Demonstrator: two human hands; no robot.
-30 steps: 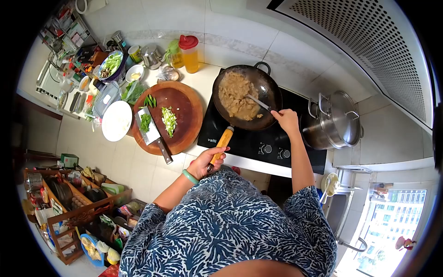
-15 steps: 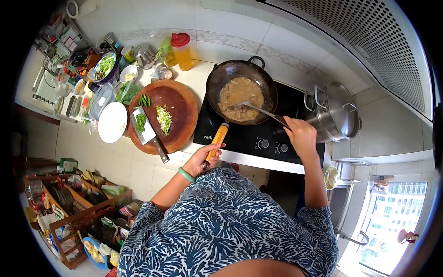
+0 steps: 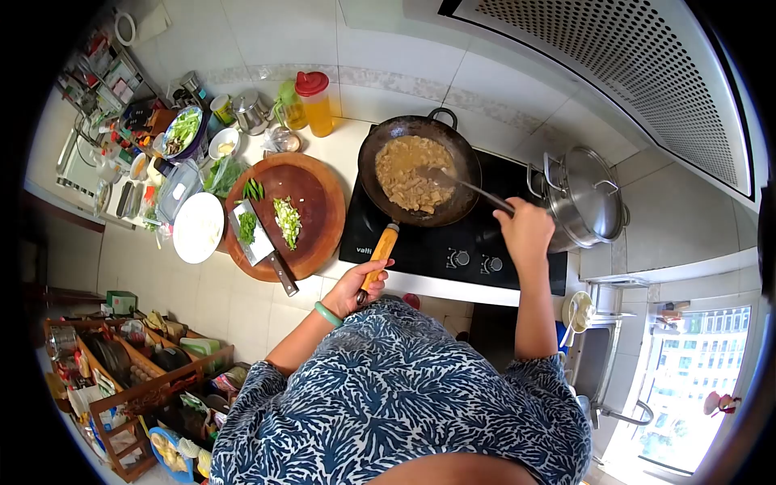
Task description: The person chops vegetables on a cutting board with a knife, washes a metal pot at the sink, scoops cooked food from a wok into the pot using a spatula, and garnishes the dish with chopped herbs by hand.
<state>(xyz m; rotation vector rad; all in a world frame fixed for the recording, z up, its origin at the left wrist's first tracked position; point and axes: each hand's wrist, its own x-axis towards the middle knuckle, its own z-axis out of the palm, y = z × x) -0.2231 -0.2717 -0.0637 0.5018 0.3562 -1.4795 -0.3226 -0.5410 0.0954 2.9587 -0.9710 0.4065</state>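
At the stove [image 3: 420, 252] here, the left hand [image 3: 361, 286] wraps its fingers around the wok [image 3: 465, 166] handle [image 3: 382, 252]. The right hand [image 3: 529, 232] clasps a spatula [image 3: 477, 191] dipped in food [image 3: 408, 166].

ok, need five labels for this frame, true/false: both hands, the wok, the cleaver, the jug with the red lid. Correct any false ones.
1. The left hand grips the wok handle. True.
2. The right hand is empty. False: the right hand holds a spatula.
3. A lid covers the wok. False: the wok is open, with brown food showing inside.
4. The cleaver has chopped greens on its blade. True.
5. The red-lidded jug stands on the chopping board. False: the jug stands beyond the chopping board, near the tiled wall.
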